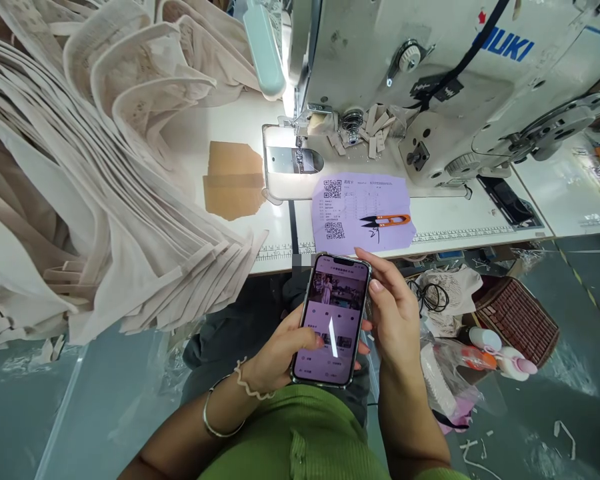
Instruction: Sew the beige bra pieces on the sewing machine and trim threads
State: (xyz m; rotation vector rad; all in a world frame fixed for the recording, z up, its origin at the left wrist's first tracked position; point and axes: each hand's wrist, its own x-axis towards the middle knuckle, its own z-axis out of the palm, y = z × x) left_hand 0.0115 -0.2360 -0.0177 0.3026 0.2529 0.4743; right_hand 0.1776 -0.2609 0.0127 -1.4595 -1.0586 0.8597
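A smartphone with a lit screen is held above my lap, just in front of the table edge. My left hand grips its left side, the thumb lying over the lower left of the screen. Along the right side my right hand holds it, with fingertips showing at the edge and behind. Beyond the phone, a purple printed card with QR codes lies on the table. Orange-handled thread snips rest on that card.
A sewing machine stands at the back, with small fabric pieces on its bed. Layered cream garments hang over the table's left side. Brown tape is stuck beside the needle plate. A wicker basket and bottles are at lower right.
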